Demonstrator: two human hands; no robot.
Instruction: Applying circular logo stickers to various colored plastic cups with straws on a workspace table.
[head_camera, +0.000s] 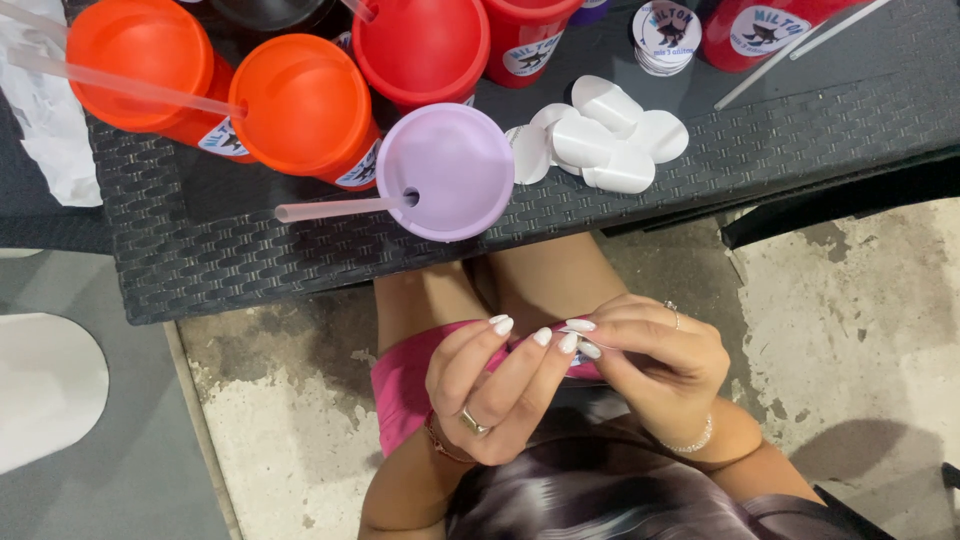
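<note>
— While the dark woven table fills the top of the view with its crowd of lidded cups, where do the hands sit?

— Below its near edge, over the lap, well apart from everything on it. Nearest of the cups is the lilac cup, its straw lying toward the left; behind it stand the orange cups and red ones.

— And that pale heap to the right of the lilac lid?

— A loose pile of white backing discs, with a stack of round printed stickers further back. It lies up and slightly right of the hands, so the right hand is the nearer one.

— What do the hands hold?

— One small round sticker, thin and mostly hidden, caught between them. The left hand is curled, fingers pointing up and to the right, fingertips meeting the sticker's edge. The right hand comes in from the right, thumb and forefinger pinching it from the other side.

— Its lie?

— Seen nearly edge-on, running roughly left to right between the fingertips; which face is up, I cannot tell.
</note>
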